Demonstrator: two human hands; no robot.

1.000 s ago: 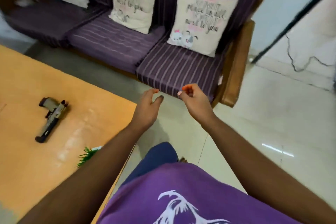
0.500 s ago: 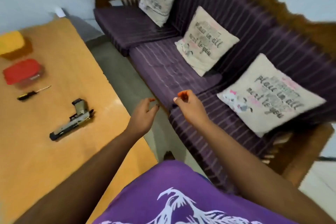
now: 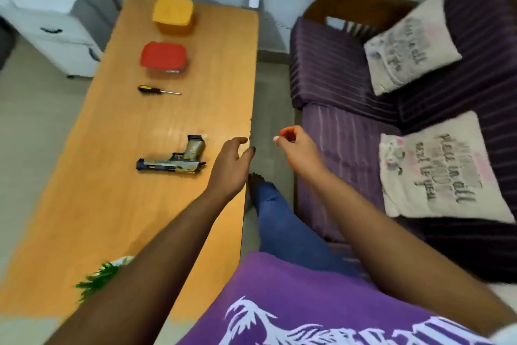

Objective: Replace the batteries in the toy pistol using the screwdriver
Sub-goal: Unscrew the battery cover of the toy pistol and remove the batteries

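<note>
The toy pistol [image 3: 173, 161], tan and dark, lies flat on the orange wooden table [image 3: 117, 204], barrel pointing left. Farther back lies a screwdriver [image 3: 158, 90] with a black and yellow handle, its shaft pointing right. My left hand [image 3: 230, 167] hovers over the table's right edge, just right of the pistol, fingers relaxed and empty. My right hand [image 3: 293, 146] hangs in the air over the gap between table and sofa, fingers loosely curled, holding nothing.
A red-lidded box [image 3: 163, 59] and a yellow-lidded box [image 3: 173, 15] stand at the table's far end. A green plant [image 3: 98, 279] pokes in at the near left. A purple sofa [image 3: 344, 132] with cushions runs along the right; a white cabinet [image 3: 53, 25] stands at far left.
The view has swung left, bringing the whole table, screwdriver and both boxes into sight. Both hands keep their pose; my left hand now sits close to the pistol.
</note>
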